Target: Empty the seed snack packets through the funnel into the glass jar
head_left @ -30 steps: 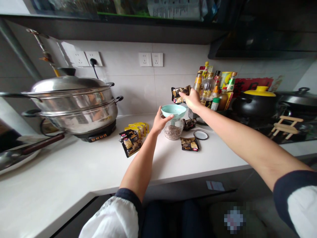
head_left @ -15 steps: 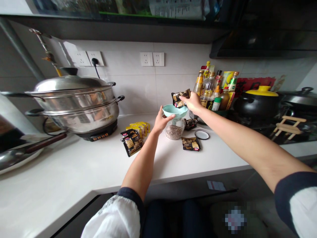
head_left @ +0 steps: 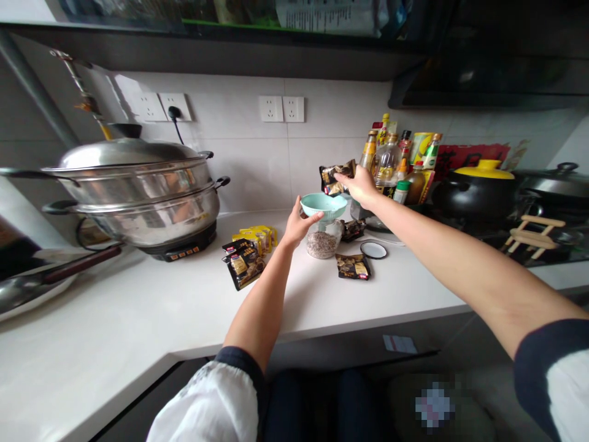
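Observation:
A pale green funnel (head_left: 323, 205) sits in the mouth of a glass jar (head_left: 322, 240) that holds dark grains. My left hand (head_left: 298, 227) grips the funnel's left rim. Just above the funnel, my right hand (head_left: 360, 184) pinches a small dark packet (head_left: 335, 175) and tips it toward the bowl. Dark and yellow packets (head_left: 248, 253) lie in a heap left of the jar. One flat dark packet (head_left: 352, 266) lies in front of the jar, beside a round jar lid (head_left: 373, 250).
A big steel steamer pot (head_left: 133, 191) stands on an electric base at the left. Sauce bottles (head_left: 396, 162) crowd the back wall. A black clay pot with a yellow lid (head_left: 476, 187) sits on the stove at right. A pan handle (head_left: 69, 267) lies far left.
The packet in my right hand dipped toward the funnel and stays tilted over it. My left hand has kept its hold on the funnel rim.

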Tool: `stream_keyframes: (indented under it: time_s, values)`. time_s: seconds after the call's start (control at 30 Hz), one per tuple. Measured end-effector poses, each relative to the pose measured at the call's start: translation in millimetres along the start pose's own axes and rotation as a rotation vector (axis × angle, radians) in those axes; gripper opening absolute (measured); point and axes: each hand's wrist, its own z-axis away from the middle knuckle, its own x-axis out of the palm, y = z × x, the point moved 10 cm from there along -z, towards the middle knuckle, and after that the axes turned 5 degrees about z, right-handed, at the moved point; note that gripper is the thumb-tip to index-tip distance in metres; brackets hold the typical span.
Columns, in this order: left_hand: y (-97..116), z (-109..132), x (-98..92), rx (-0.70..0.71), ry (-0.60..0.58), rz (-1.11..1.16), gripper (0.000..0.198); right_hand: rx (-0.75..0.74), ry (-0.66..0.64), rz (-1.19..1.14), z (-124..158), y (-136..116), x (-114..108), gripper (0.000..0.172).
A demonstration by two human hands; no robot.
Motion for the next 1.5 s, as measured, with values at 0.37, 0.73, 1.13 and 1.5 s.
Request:
stream_keyframes:
  time_s: [0.37,0.73,1.13,1.5]
  values:
    - [-4,-1,-0.3,-0.002,-0.014,0.03,0.118,-0.01,0.008,0.052,6,-5,0,0.028]
    - [-8,-3,1.0,-0.018,-0.03,0.065,0.122,-0.078,0.011,-0.041,-2,4,9,0.034]
    - [-9,-6,-1.4,0.022,-0.025,0.042,0.12,-0.07,-0.015,-0.048,-6,7,10,0.034]
    - [-9,-6,-1.8,0.017,-0.019,0.032,0.118,-0.061,-0.05,-0.011,-5,3,11,0.034]
